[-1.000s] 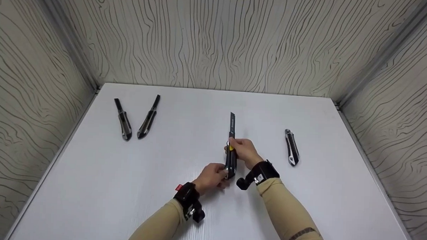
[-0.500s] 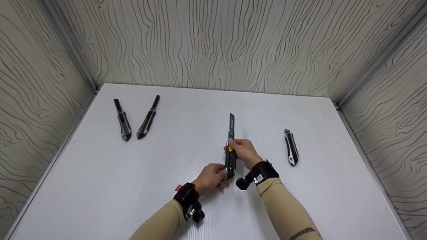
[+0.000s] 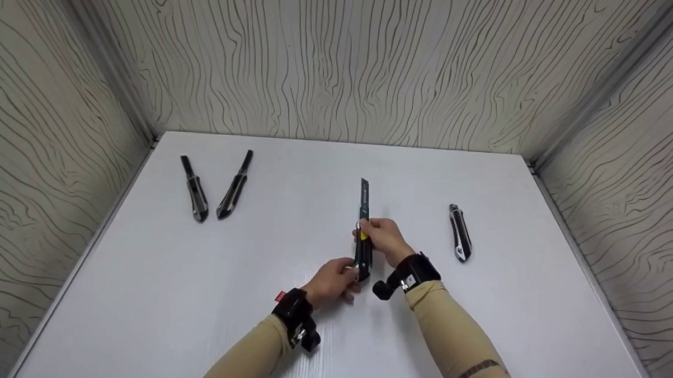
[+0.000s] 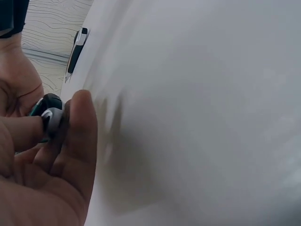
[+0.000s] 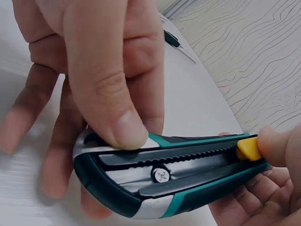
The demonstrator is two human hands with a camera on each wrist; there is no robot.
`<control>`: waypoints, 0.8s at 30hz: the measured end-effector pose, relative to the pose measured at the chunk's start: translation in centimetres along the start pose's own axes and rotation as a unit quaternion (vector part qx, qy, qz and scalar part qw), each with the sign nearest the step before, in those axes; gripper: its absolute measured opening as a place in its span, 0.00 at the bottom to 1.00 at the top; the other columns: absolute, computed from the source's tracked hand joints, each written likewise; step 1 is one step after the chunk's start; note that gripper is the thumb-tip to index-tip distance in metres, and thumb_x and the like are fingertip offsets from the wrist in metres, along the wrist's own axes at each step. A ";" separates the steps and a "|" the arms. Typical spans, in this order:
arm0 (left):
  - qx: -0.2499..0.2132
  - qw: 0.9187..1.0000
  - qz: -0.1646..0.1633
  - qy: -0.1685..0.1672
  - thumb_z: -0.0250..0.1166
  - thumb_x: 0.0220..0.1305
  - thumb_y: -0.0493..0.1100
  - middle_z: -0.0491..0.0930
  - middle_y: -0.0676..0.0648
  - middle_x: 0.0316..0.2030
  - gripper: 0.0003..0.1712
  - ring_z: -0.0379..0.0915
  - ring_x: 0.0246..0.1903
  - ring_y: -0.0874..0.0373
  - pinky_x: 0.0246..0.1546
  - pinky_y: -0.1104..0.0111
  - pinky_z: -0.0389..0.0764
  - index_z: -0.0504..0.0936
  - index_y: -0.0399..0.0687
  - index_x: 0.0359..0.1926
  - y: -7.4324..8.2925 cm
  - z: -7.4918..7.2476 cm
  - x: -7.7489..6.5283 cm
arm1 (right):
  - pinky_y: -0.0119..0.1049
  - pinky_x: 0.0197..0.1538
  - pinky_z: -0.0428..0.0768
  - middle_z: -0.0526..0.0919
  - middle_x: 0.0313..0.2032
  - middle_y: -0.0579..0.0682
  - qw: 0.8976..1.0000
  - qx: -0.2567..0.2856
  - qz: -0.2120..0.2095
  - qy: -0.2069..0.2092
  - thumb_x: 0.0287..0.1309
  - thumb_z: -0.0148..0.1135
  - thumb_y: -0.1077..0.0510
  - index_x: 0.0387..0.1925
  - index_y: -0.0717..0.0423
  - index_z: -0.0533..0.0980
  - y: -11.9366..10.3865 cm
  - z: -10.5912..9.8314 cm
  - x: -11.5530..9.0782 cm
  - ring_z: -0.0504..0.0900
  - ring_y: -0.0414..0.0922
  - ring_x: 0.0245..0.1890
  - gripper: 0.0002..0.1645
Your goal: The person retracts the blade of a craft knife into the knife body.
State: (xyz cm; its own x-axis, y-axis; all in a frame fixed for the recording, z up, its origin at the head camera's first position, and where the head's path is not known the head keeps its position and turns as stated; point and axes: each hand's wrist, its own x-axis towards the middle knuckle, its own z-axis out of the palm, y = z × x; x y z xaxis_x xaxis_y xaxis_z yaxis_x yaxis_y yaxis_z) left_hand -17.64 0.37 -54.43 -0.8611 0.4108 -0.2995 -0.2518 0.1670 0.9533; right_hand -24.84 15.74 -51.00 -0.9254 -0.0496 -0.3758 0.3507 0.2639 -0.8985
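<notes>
A utility knife (image 3: 363, 254) with a dark green handle is held above the table in the head view, its long blade (image 3: 364, 193) out and pointing away from me. My left hand (image 3: 330, 281) pinches the butt end of the handle between thumb and fingers. Near the front of the handle, my right hand (image 3: 388, 238) grips it, the thumb against the yellow slider (image 5: 248, 149). In the right wrist view the handle's slotted face, a screw and silver and teal trim show; the blade is outside that view. The left wrist view shows the knife's silver butt (image 4: 54, 117).
Two similar utility knives, one at far left (image 3: 197, 198) and another beside it (image 3: 234, 194), lie with blades out. A third knife (image 3: 461, 235) lies at right with no blade showing. Wood-patterned walls (image 3: 341, 66) enclose the white table (image 3: 142, 294) at back and sides.
The blade tip of the held knife has shifted very slightly left. Both hands keep their grip, and the knives on the table lie as before.
</notes>
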 end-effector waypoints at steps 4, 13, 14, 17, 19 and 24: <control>-0.005 1.000 -0.007 -0.001 0.50 0.74 0.40 0.84 0.34 0.37 0.15 0.81 0.29 0.54 0.31 0.61 0.86 0.77 0.33 0.50 0.1 -0.2 -0.1 | 0.35 0.45 0.80 0.86 0.44 0.55 1.000 0.002 -0.007 -0.002 0.70 0.53 0.49 0.50 0.64 0.78 -0.1 0.1 0.0 0.83 0.43 0.40 0.23; 0.004 1.000 0.019 0.022 0.51 0.73 0.40 0.83 0.39 0.34 0.15 0.78 0.28 0.58 0.30 0.66 0.83 0.79 0.34 0.48 -0.1 -0.2 0.1 | 0.37 0.47 0.84 0.86 0.46 0.57 0.998 0.051 0.031 -0.026 0.69 0.52 0.42 0.53 0.63 0.76 0.2 0.1 0.0 0.87 0.44 0.41 0.29; 0.002 1.000 0.022 0.023 0.51 0.73 0.40 0.83 0.40 0.35 0.14 0.78 0.28 0.58 0.30 0.66 0.84 0.79 0.34 0.48 -0.1 -0.1 0.1 | 0.37 0.47 0.84 0.86 0.46 0.57 0.998 0.053 0.031 -0.027 0.69 0.52 0.41 0.52 0.64 0.76 0.2 0.1 0.0 0.87 0.45 0.42 0.29; -0.001 0.999 0.030 0.022 0.51 0.73 0.39 0.83 0.38 0.36 0.14 0.79 0.30 0.57 0.32 0.65 0.84 0.79 0.33 0.47 -0.1 0.0 0.2 | 0.36 0.45 0.84 0.86 0.44 0.57 0.998 0.052 0.025 -0.022 0.69 0.53 0.42 0.51 0.63 0.77 0.2 0.2 0.0 0.87 0.45 0.41 0.28; 0.000 0.999 0.034 0.020 0.51 0.73 0.39 0.83 0.36 0.37 0.15 0.79 0.31 0.56 0.33 0.63 0.85 0.79 0.32 0.48 -0.1 0.0 0.2 | 0.36 0.44 0.84 0.87 0.43 0.56 0.998 0.049 0.021 -0.016 0.69 0.53 0.42 0.50 0.63 0.78 0.2 0.2 0.0 0.87 0.44 0.41 0.28; -0.001 0.999 0.037 0.017 0.51 0.73 0.39 0.83 0.32 0.38 0.15 0.78 0.30 0.56 0.33 0.62 0.85 0.79 0.31 0.47 -0.1 0.1 0.3 | 0.34 0.43 0.83 0.87 0.41 0.55 0.999 0.040 0.017 -0.015 0.70 0.51 0.43 0.50 0.64 0.78 0.3 0.1 -0.1 0.87 0.43 0.39 0.27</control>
State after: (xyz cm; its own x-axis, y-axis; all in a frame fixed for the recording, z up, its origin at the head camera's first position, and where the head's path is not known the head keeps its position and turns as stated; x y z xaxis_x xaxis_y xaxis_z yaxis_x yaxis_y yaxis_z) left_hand -17.82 0.56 -54.62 -0.8916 0.3919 -0.2269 -0.1879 0.1358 0.9728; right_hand -24.65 15.72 -51.23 -0.9085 -0.0712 -0.4117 0.3931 0.1881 -0.9001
